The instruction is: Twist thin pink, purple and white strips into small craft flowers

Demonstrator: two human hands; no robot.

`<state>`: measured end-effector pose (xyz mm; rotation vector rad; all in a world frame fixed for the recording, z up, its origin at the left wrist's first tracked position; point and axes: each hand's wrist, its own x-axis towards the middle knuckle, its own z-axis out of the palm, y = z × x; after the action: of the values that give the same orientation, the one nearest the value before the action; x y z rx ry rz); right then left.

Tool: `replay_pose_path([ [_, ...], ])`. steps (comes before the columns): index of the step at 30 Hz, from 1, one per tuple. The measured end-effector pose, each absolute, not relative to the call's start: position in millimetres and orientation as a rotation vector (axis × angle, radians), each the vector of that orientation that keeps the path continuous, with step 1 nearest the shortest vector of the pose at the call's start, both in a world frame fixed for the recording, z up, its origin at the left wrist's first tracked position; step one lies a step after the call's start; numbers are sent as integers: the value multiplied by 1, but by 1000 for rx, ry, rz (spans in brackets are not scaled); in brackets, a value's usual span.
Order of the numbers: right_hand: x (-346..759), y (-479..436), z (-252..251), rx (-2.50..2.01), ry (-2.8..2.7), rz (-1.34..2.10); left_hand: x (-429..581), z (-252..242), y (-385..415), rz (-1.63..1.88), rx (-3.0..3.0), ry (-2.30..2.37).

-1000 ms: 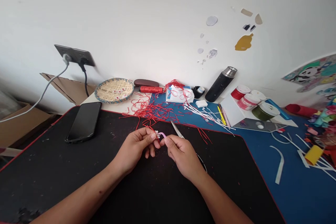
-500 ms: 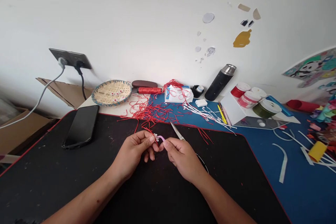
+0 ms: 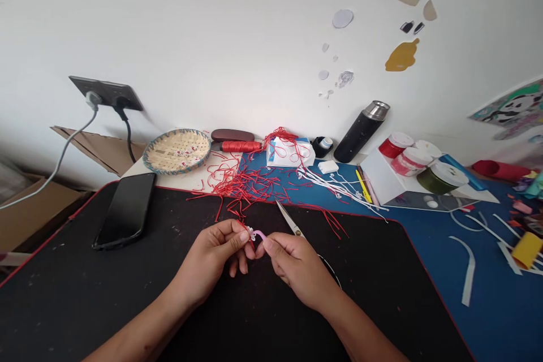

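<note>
Between the thumb and fingers of my left hand (image 3: 212, 260) is a small white knotted cord (image 3: 251, 233), along with a strand of red cord. My right hand (image 3: 299, 268) is closed on a thin, curved pink-purple tool (image 3: 259, 234), its tip at the white knot. The tool's far end is hidden in my palm, so its exact kind does not show. Just beyond my right hand lie scissors (image 3: 289, 218), their handles partly covered by it. Both hands are over the black mat (image 3: 237, 317).
Red cord scraps (image 3: 250, 181) lie behind my hands, with a red thread spool (image 3: 241, 147) and a woven basket (image 3: 176, 151). White cords (image 3: 335, 185) and a black flask (image 3: 362, 131) are right of them. A phone (image 3: 125, 209) rests at left; ribbon spools (image 3: 441, 177) stand at right.
The camera view has shifted slightly, and my hands sit a little lower in it. Both keep the same hold, with the purple tool's tip still at the white knot.
</note>
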<state>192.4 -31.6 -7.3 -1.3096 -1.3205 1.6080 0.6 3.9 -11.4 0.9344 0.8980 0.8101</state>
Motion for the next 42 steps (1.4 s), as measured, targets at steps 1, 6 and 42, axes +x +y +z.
replay_pose_path([
  [1, 192, -32, -7, -1316, -1324, 1609, 1, -11, 4, 808, 939, 904],
  [6, 192, -34, -9, -1334, -1349, 1577, 2, -10, 3, 797, 960, 937],
  [42, 188, -24, -11, -1234, -1229, 1336, 10, -6, 1, 779, 1165, 898],
])
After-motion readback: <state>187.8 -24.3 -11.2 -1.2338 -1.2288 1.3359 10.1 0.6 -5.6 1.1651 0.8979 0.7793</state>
